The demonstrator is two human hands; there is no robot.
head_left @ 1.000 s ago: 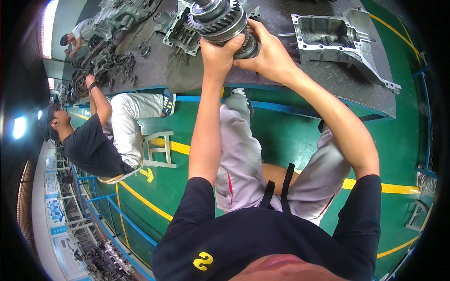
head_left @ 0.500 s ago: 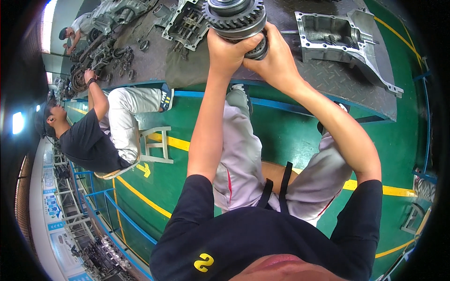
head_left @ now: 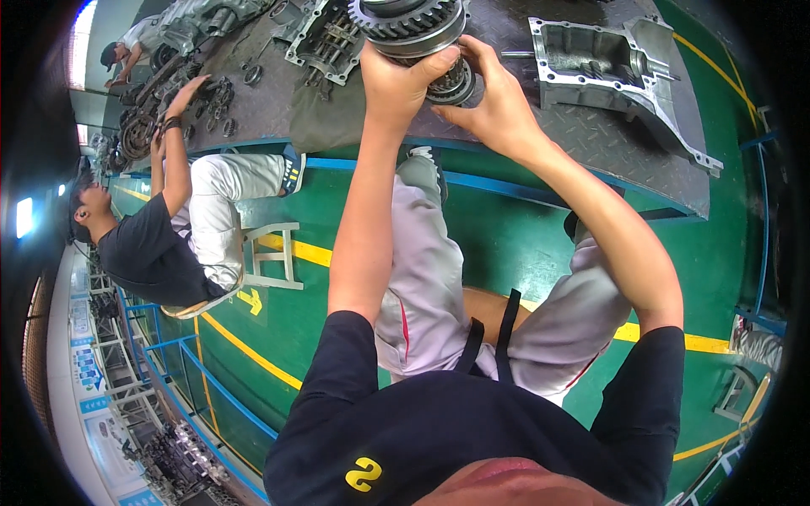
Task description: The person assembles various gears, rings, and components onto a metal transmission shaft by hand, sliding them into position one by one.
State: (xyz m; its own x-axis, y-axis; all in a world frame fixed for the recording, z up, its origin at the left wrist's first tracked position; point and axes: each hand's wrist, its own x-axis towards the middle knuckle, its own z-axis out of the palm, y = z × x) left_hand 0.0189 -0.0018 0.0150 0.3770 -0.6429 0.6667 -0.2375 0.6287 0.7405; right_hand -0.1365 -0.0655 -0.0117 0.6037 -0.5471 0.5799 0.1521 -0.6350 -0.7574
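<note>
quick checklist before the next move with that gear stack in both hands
1. Left hand on the gear stack: ok, fingers wrap its side below the big toothed gear.
2. Right hand supporting: ok, it cups the lower, smaller gears from the other side.
3. Stack held clear of the workbench: cannot tell, the top of the stack runs out of the picture.
4. Open metal housing to the right: ok, it lies apart from both hands.
5. Second housing with shafts to the left: ok, close to the stack but not touching it.
6. Seated co-worker: ok, reaching for parts well off to the left.
</note>
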